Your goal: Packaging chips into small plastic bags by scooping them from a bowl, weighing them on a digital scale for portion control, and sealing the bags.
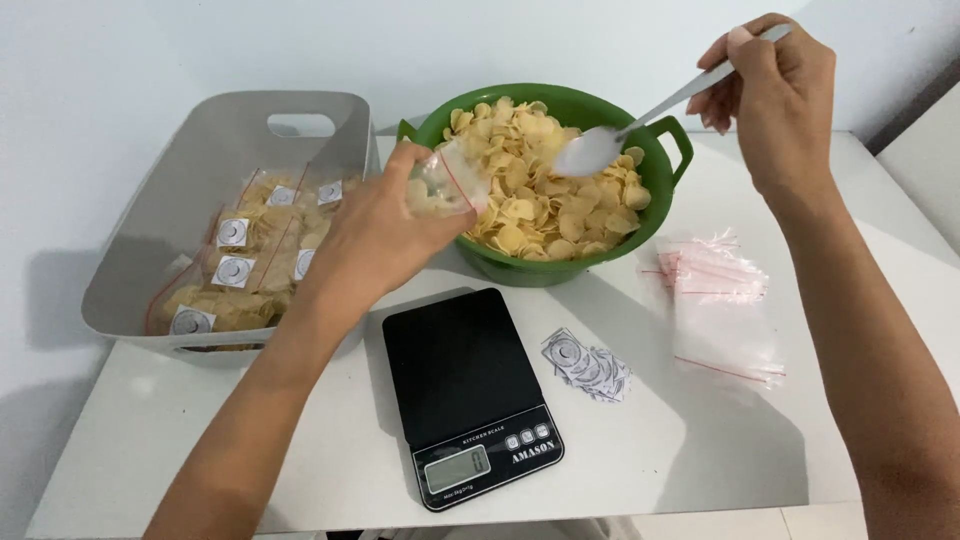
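Observation:
My left hand holds a small clear zip bag with a few pale chips in it, tilted toward the rim of a green bowl. The bowl is heaped with pale yellow round chips. My right hand grips the handle end of a long metal spoon. The spoon's bowl hovers over the chips, close to the bag's mouth. A black kitchen scale lies on the white table in front of me, with nothing on its plate.
A grey plastic basket at the left holds several filled, labelled chip bags. A pile of empty zip bags lies at the right. Small round stickers sit beside the scale.

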